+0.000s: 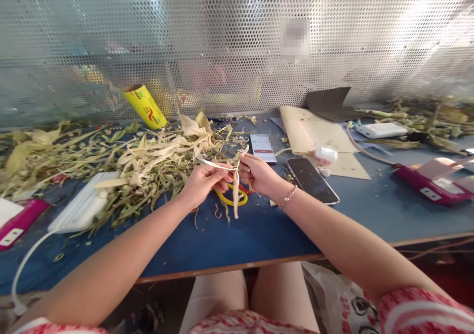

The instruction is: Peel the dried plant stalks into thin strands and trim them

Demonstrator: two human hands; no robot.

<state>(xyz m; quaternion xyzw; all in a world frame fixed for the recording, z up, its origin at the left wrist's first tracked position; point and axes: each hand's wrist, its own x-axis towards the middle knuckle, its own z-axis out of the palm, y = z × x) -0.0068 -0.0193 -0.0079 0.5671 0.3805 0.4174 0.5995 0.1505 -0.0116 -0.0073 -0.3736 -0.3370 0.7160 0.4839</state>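
Both hands meet over the middle of the blue table point(259, 235). My left hand point(207, 182) is closed, with thumb and fingers pinching a pale dried husk strip point(236, 198). My right hand point(255, 172) is closed on the same strip, just right of my left. One end of the strip hangs down between the hands, and other ends stick out above them. Under the hands lie scissors with yellow and red handles point(242, 197), partly hidden. A heap of dried husks and leaves point(159, 161) spreads to the left of my left hand.
A yellow tube point(144, 106) leans behind the heap, near the perforated metal panel point(229, 43). A white device point(83, 203) with a cable lies left. Two phones point(313, 180) point(263, 149), brown paper point(318, 131), a purple power strip point(431, 183) and more dried stalks point(425, 122) are right.
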